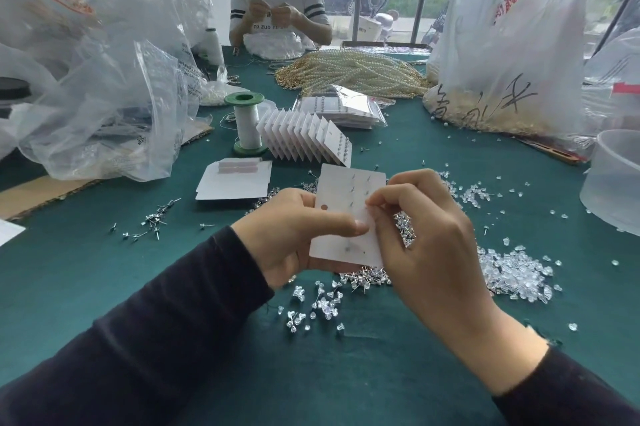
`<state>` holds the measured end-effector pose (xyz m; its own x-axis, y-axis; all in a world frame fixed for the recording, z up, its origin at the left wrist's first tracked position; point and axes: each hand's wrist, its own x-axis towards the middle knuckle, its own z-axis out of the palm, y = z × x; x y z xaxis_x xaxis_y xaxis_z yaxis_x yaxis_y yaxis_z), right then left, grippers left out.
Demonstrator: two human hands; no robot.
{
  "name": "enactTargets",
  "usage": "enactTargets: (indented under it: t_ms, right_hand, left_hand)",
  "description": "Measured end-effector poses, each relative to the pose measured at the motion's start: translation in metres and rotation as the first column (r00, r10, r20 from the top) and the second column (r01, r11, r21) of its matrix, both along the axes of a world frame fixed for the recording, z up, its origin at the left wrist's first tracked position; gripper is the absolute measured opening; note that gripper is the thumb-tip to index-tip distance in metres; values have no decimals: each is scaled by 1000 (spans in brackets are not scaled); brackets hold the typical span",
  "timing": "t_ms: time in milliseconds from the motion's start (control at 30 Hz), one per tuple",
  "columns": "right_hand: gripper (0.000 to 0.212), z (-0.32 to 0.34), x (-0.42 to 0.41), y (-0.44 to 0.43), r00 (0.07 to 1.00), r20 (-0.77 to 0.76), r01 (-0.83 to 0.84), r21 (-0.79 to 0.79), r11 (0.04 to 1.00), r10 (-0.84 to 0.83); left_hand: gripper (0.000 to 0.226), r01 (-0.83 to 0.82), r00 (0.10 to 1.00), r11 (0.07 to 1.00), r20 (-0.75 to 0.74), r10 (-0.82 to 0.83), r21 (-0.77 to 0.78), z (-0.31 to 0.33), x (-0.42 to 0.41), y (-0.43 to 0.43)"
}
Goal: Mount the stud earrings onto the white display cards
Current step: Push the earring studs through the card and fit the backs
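- The left hand [294,235] is holding a white display card [346,214] above the green table [104,287], its thumb lying across the card's face and its fingers closing behind, so the card is clamped.
- The right hand [426,242] is pressing at the card's right edge, thumb and forefinger pinched together there; they are probably gripping a small stud, but it is too tiny to make out.
- Several stud posts are showing through the card's upper part in 2 columns.
- Loose stud earrings [367,276] are lying on the table just under the hands, with clear plastic backs [519,273] scattered to the right.
- A fanned row of finished cards [308,139] is standing farther back, beside a green-capped spool [246,124].
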<state>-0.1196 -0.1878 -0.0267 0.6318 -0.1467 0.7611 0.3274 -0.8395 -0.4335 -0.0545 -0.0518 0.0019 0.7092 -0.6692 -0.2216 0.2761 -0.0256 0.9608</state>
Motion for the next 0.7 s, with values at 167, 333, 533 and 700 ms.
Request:
enactTargets:
  t_ms: [167, 333, 533, 700]
  right_hand:
    - [7, 2, -1, 2, 1000, 6, -28, -4, 1000, 28]
    - [20, 9, -8, 2, 997, 9, -76, -1, 997, 76]
    - [6, 8, -10, 1, 896, -369, -301, -102, 948, 245]
    - [11, -6, -6, 9, 782, -562, -407, -132, 904, 271]
  left_hand:
    - [10, -61, 998, 998, -5, 61, 21, -2, 1, 0]
    - [8, -220, 975, 975, -20, 220, 6, 3, 7, 0]
    - [19, -415, 908, 909, -72, 412, -34, 10, 21, 12]
    - [21, -434, 900, 900, -74, 429, -53, 10, 21, 13]
